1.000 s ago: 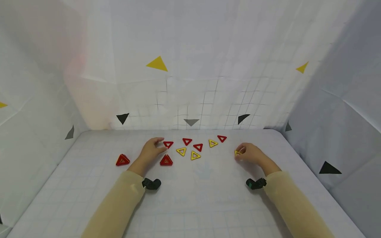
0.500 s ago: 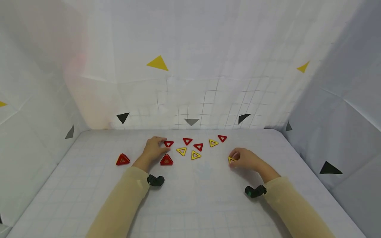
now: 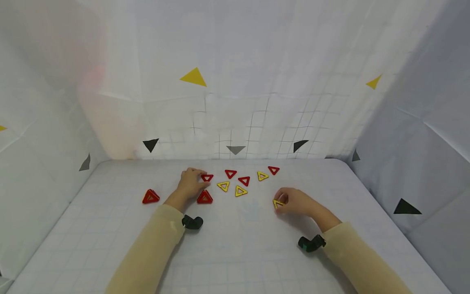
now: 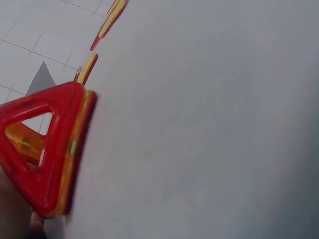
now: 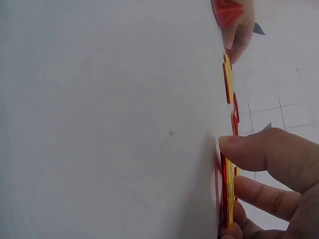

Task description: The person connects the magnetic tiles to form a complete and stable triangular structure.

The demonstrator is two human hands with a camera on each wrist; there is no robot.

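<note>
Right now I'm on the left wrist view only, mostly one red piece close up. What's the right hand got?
Observer: The right hand pinches a yellow triangle.
Operator: Copy. The close red piece blocks me. What's the other hand at?
Observer: In the head view, the left hand has thumb and fingers around one side of a flat red triangle; can't tell if they touch it.
Operator: Anything further left?
Observer: Yes, a second raised red piece, standing apart from that hand.
</note>
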